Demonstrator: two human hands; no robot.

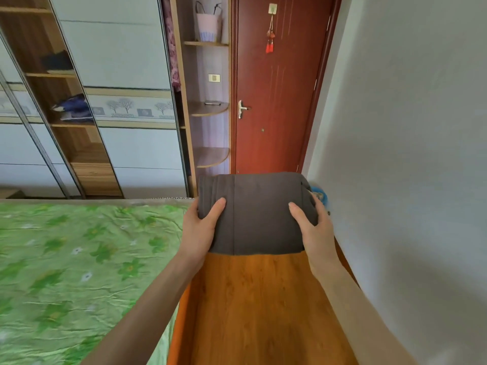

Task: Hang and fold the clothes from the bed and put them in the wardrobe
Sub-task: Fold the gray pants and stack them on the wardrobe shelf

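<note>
Item under inspection: folded dark grey garment (259, 212), carried flat at approx. waist level, above the wood floor (258, 312) in the gap btwn the bed (79, 259) and the white wall (408, 154). Left hand (201, 230) grips the left edge, thumb on top, fingers curled underneath; right hand (313, 227) grips the right edge likewise — both closed on the cloth, neither free. Fabric reads as soft, fairly thick, prob. trousers or similar; a seam runs front to back near the left third. Judged light, non-fragile, not slippery, but limp: the stack has no stiffness of its own and would sag or unfold if held by one edge only. Best hold is as now, i.e. two opposite edges with support from below, layers pinched together so the fold stays put. Wardrobe (79, 101) stands ahead-left, an open bay with shelves (63, 125) showing, some already holding folded dark items. Red door (276, 101) straight ahead, shut. Bed sheet, green floral, shows no clothes in the visible part — remainder out of view.
</note>
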